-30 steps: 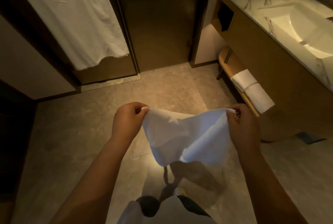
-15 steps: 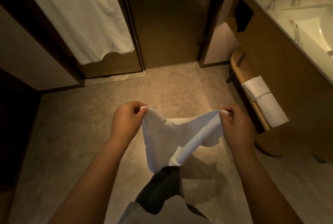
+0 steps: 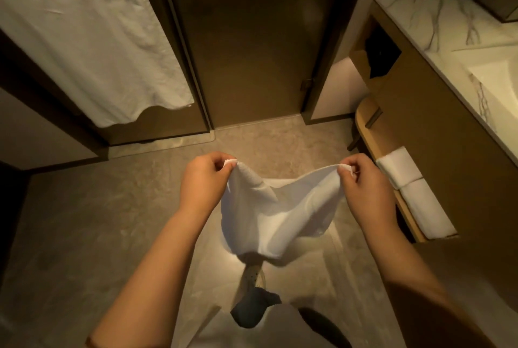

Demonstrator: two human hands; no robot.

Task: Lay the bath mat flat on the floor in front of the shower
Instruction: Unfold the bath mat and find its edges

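Observation:
The white bath mat (image 3: 276, 218) hangs in the air between my hands, sagging in the middle above the stone floor (image 3: 98, 221). My left hand (image 3: 203, 179) pinches its left top corner. Its right top corner is pinched in my right hand (image 3: 364, 185). The mat's lower part droops over my legs and one shoe (image 3: 252, 277). Ahead stands the dark glass shower door (image 3: 252, 45), shut, with its threshold on the floor just beyond the mat.
A large white towel (image 3: 84, 39) hangs on the panel to the left of the door. On the right is a wooden vanity (image 3: 448, 129) with a marble top and sink, and a low shelf holding two folded white towels (image 3: 414, 193).
The view has moved closer to the shower door. My hands still hold the mat's corners, and the mat has swung and sagged lower between them.

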